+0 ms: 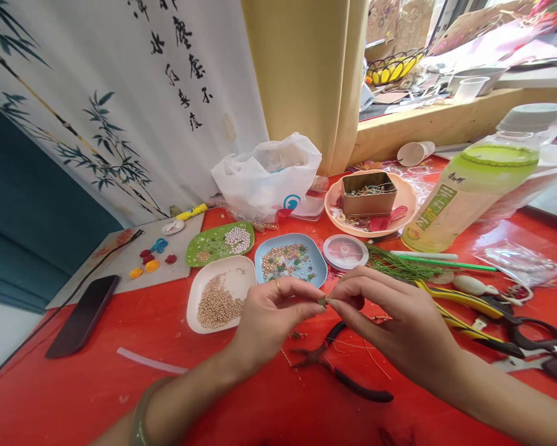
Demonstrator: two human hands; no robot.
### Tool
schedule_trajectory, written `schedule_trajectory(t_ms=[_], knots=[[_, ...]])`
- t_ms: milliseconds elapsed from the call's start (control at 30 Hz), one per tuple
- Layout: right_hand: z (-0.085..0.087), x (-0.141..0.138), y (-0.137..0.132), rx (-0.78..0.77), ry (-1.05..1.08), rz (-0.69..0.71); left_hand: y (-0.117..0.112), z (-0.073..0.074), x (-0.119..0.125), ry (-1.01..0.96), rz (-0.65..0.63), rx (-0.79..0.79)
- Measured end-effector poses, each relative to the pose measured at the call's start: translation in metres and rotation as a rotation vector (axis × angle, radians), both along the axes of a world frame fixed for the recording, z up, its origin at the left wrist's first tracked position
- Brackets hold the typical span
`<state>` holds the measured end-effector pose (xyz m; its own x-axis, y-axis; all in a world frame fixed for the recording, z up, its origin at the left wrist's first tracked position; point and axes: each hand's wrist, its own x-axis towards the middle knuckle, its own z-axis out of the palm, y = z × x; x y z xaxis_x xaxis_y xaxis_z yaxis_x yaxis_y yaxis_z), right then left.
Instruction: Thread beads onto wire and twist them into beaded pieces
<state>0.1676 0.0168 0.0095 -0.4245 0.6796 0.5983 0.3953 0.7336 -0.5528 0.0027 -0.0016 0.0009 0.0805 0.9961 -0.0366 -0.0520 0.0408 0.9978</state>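
Left hand (269, 317) and right hand (406, 319) both pinch a green bit (322, 302) at the fingertips. It lies between them, equally near; long axis too small to tell. Pliers (325, 357) below, blue tray (323, 270) beyond.

- Red tabletop (92, 402): lying open between phone (83, 316) and left forearm (199, 387), plastic strip (150, 360) crossing it.
- Black-handled pliers (323, 357): lying between the forearms, obstructing that gap.
- White tray (238, 267), blue tray (323, 266): crowding the left hand's (266, 319) far side.
- Yellow-handled pliers (466, 298): bordering the right hand's (399, 310) outer side; bottle (473, 192) standing tall beyond.
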Motion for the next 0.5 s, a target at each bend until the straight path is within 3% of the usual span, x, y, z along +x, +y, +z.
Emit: schedule_trajectory(t_ms=[500], knots=[[-0.0072, -0.0005, 0.0006, 0.202, 0.026, -0.007, 0.0085, -0.0034, -0.0035, -0.277, -0.052, -0.199]])
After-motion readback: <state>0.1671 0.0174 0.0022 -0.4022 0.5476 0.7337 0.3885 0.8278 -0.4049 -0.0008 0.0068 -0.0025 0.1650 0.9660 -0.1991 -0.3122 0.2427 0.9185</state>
